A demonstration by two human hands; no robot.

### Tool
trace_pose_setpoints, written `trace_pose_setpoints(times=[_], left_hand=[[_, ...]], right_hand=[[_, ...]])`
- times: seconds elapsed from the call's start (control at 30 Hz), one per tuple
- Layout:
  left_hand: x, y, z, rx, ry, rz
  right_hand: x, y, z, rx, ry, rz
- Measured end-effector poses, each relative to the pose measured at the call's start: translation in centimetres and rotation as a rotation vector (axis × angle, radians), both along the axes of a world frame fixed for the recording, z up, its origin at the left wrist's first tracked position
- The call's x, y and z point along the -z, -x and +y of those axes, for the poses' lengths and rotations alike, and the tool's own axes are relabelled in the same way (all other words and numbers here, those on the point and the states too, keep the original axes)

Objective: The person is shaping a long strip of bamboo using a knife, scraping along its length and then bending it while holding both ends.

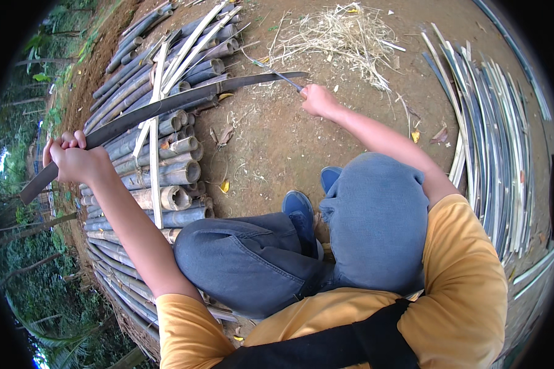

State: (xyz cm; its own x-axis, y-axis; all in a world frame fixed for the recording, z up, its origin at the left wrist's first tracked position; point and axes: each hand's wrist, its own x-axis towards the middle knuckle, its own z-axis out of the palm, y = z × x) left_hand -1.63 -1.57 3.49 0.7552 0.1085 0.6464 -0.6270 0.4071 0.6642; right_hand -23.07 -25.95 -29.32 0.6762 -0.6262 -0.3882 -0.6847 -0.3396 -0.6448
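Note:
A long dark bamboo strip slants from the far left toward the middle, rising from left to right. My left hand is closed around it near its lower left end. Farther right, my right hand grips what looks like a slim knife. Its narrow blade points up and left and crosses the strip close to the strip's right tip; I cannot tell whether the two touch. A thin pale curl shows beyond the blade. Most of the knife's handle is hidden in my fist.
Stacked bamboo poles lie on the left, with pale split strips across them. A heap of shavings sits on the dirt at the far side. Bundled bamboo strips lie at the right. My bent knees are between my arms.

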Motion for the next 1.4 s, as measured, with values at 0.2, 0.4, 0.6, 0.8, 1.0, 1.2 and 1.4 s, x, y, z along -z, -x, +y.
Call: trace_pose_setpoints(times=[0.2, 0.4, 0.6, 0.8, 1.0, 1.2, 1.4], left_hand=[[0.0, -0.2, 0.6, 0.058, -0.036, -0.034], [-0.2, -0.2, 0.2, 0.034, -0.065, -0.04], [0.0, -0.4, 0.4, -0.093, -0.021, 0.045], [0.0, -0.6, -0.4, -0.113, 0.004, 0.085], [0.0, -2.0, 1.0, 0.056, -0.064, -0.016], [0.3, -2.2, 1.1, 0.125, -0.05, -0.013], [0.3, -2.4, 1.2, 0.111, -0.06, -0.028]], right_hand=[[-0.2, -0.5, 0.9, -0.016, -0.029, -0.109], [2.0, 0.2, 1.9, -0.054, 0.064, -0.261], [1.0, -1.7, 4.2, 0.028, 0.012, -0.291], [2.2, -0.8, 1.3, 0.043, -0.057, -0.152], [2.3, -1.3, 0.6, 0.083, -0.511, -0.293], [4.2, -0.2, -1.6, 0.326, -1.334, -0.503], [5.3, 0.3, -2.2, 0.319, -1.118, -0.455]])
